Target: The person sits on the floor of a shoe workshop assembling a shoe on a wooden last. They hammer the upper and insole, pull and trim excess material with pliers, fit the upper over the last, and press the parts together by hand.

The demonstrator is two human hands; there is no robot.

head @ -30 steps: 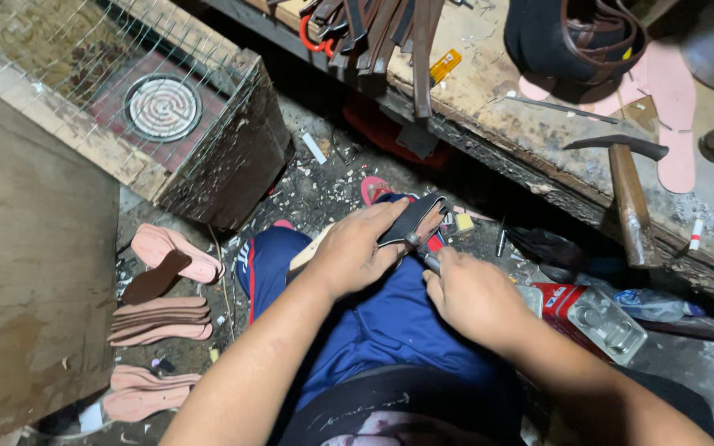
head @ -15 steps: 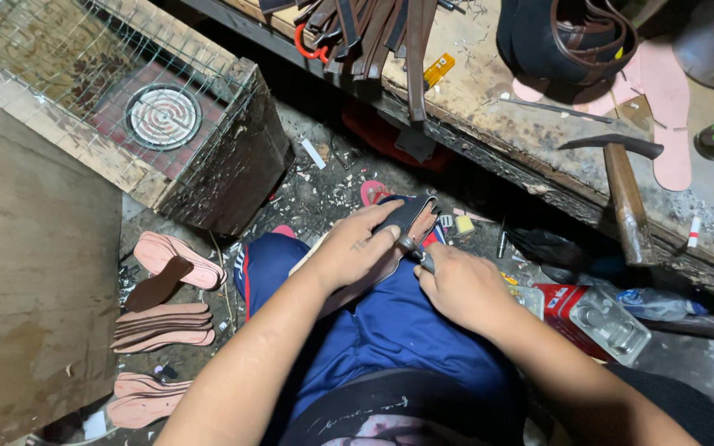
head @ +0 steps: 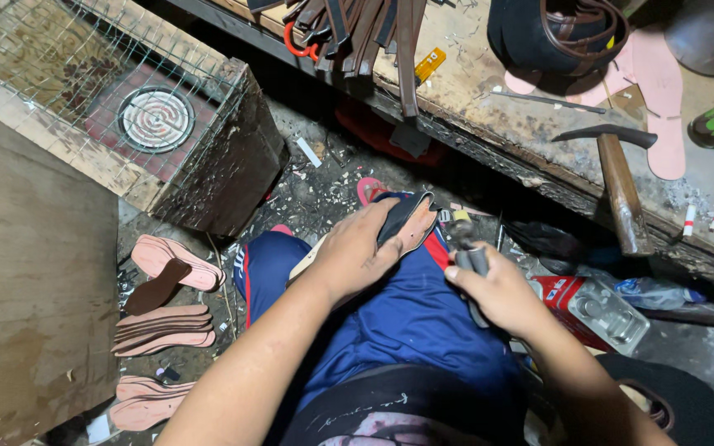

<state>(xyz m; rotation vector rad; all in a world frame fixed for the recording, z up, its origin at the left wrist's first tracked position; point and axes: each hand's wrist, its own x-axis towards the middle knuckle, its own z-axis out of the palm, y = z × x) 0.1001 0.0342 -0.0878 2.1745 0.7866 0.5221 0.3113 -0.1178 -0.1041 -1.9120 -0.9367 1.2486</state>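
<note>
The left hand (head: 357, 252) presses a thin, bendy shoe sole (head: 411, 221) on the knee; the right hand (head: 497, 289) is closed around a knife handle (head: 471, 260).

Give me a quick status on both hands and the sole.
Left hand pressing shoe sole on the knee. Right hand gripping a small tool beside it. Nothing between them.

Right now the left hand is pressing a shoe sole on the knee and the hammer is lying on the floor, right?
Not quite. The hammer lies up on the workbench, not on the floor, as the head view shows. The left hand does press the shoe sole on the knee.
</note>
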